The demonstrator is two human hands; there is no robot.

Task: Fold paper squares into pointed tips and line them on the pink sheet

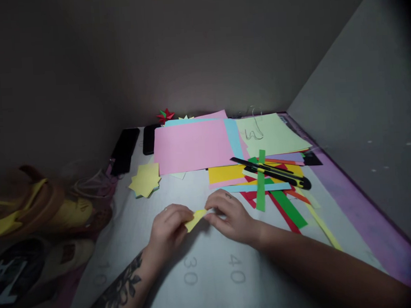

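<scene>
A small folded piece of yellow paper [194, 220] is stretched between my two hands, above the pale mat [217, 292] printed with numbers. My left hand [168, 226] is closed on its left end, fingers curled over the edge. At the other end, the thumb and forefinger of my right hand [232, 218] pinch the paper's tip. Beyond my left hand lies a stack of yellow star-shaped paper [145, 180]. To the right of my right hand are coloured paper strips [287, 207] in green, red, blue and orange, with a black and yellow utility knife [279, 173] across them.
Pink sheets [193, 145] and pale green sheets [277, 133] lie at the back. Two dark phones [126, 149] rest at the back left, near a red and green folded paper star [165, 115]. Bags and a cap [20, 267] crowd the left side. Walls stand behind and to the right.
</scene>
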